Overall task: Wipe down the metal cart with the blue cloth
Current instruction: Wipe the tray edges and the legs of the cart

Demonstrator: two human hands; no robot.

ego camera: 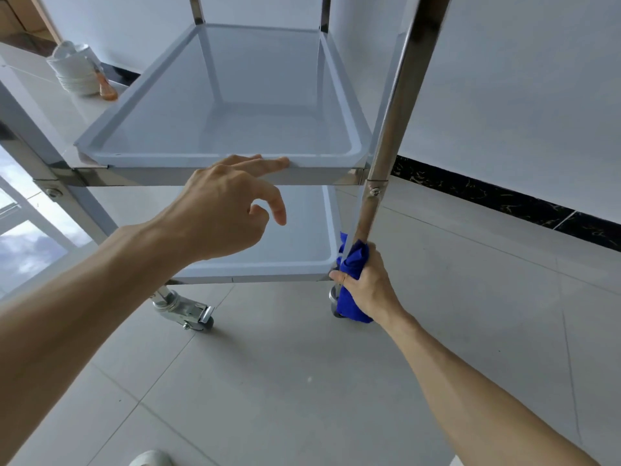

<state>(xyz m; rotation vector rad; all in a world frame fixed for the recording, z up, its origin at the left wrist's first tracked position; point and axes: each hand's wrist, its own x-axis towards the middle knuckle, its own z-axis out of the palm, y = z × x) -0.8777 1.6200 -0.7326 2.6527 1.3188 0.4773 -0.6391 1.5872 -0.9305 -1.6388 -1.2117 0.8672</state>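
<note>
Around me I see a pale tiled floor (302, 381), a white wall with a dark marbled skirting strip (504, 193), and off to the far left a stack of white bowls (72, 70) with an orange-tinted bottle (107, 87) beside it on a white tabletop (40, 105). The metal cart (232, 105) fills the middle of my view, two tray shelves one above the other, with a caster (191, 314) showing under the near left corner. Nothing lies on either shelf.

My left hand (221, 210) rests at the front rim of the upper shelf, fingers spread loose, the index finger lying along the edge and the grip holding nothing.

My right hand (366, 284) is down at the near right leg (400, 105), by the corner of the lower shelf. Its grip is clamped around the blue cloth (353, 274), which is bunched and wrapped against the base of that upright. The cloth hangs past the hand and hides most of the wheel behind it.
</note>
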